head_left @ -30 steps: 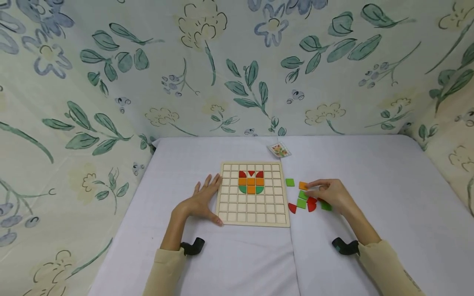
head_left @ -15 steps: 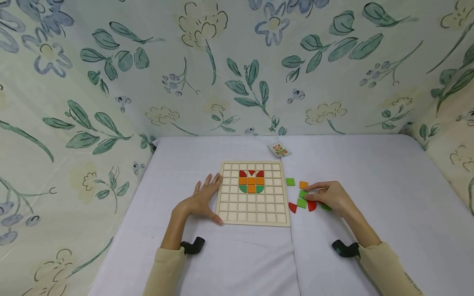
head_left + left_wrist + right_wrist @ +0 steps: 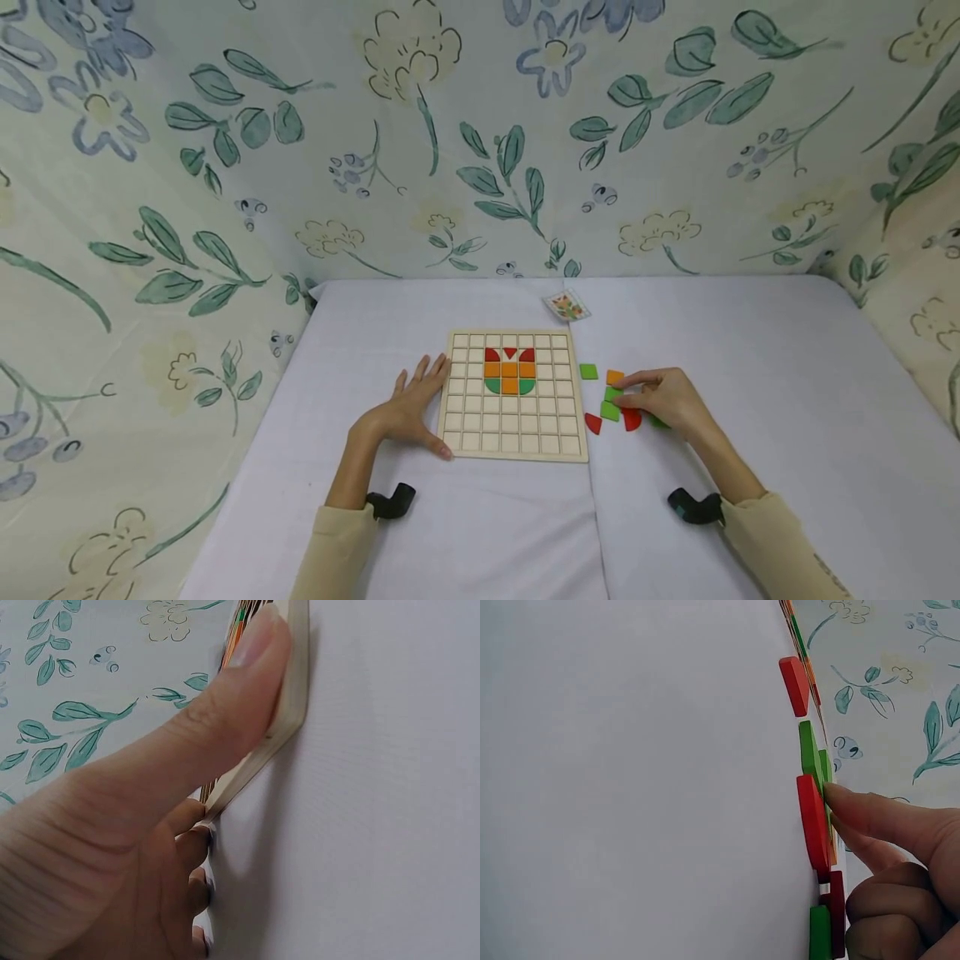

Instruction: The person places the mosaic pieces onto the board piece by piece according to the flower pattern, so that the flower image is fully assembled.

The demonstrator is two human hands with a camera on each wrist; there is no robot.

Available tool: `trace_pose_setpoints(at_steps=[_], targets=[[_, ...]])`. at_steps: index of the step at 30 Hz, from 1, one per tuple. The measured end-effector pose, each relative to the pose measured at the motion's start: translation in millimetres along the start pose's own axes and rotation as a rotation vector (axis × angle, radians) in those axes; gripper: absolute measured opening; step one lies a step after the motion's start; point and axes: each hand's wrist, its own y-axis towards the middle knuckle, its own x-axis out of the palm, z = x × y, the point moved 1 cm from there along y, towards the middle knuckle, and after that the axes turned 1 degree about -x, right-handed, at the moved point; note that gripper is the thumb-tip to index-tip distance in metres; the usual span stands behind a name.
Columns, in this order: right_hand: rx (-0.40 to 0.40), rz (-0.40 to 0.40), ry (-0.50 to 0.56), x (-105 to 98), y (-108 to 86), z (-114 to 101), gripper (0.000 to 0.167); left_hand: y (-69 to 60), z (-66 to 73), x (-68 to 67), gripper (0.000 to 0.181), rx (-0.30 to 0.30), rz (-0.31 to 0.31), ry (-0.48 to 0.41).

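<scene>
A light wooden grid board (image 3: 510, 425) bears a small pattern of red, orange and green tiles around its upper middle (image 3: 510, 367). My left hand (image 3: 408, 412) rests spread at the board's left edge, thumb near the front corner; in the left wrist view the thumb (image 3: 217, 712) lies along the board's rim (image 3: 262, 746). Right of the board, my right hand (image 3: 666, 398) pinches a light green square tile (image 3: 612, 393) between thumb and index finger. Its other fingers (image 3: 892, 900) are curled. Close by lie another green square (image 3: 610, 411), an orange square (image 3: 615, 377) and a red quarter-circle tile (image 3: 632, 419).
A small patterned card (image 3: 567, 306) lies behind the board. One green square (image 3: 588, 372) and a red wedge tile (image 3: 593, 423) sit beside the board's right edge. Another green tile (image 3: 660, 422) is partly under the right hand. White cloth covers the table (image 3: 517, 533); floral fabric (image 3: 480, 133) hangs behind.
My right fingers have shifted slightly from the orange square's edge down onto the light green square. My left hand has stayed at the board.
</scene>
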Motion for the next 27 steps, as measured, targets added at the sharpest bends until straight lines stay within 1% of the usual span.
trace_pose_setpoints(at_steps=[6, 13, 22, 27], targets=[[-0.028, 0.01, -0.005, -0.9, 0.6, -2.8, 0.041, 0.0, 0.3, -0.5, 0.149, 0.016, 0.001, 0.001], [-0.046, 0.012, -0.05, -2.0, 4.3, -4.6, 0.04, 0.8, -0.2, -0.1, 0.149, -0.001, 0.005, 0.022], [0.029, -0.004, -0.035, -2.1, 4.5, 0.5, 0.049, -0.8, 0.2, 0.6, 0.148, -0.002, -0.002, 0.016], [0.03, -0.001, -0.051, -1.6, 5.5, -0.7, 0.048, -0.4, 0.3, 0.5, 0.148, 0.004, -0.005, 0.01]])
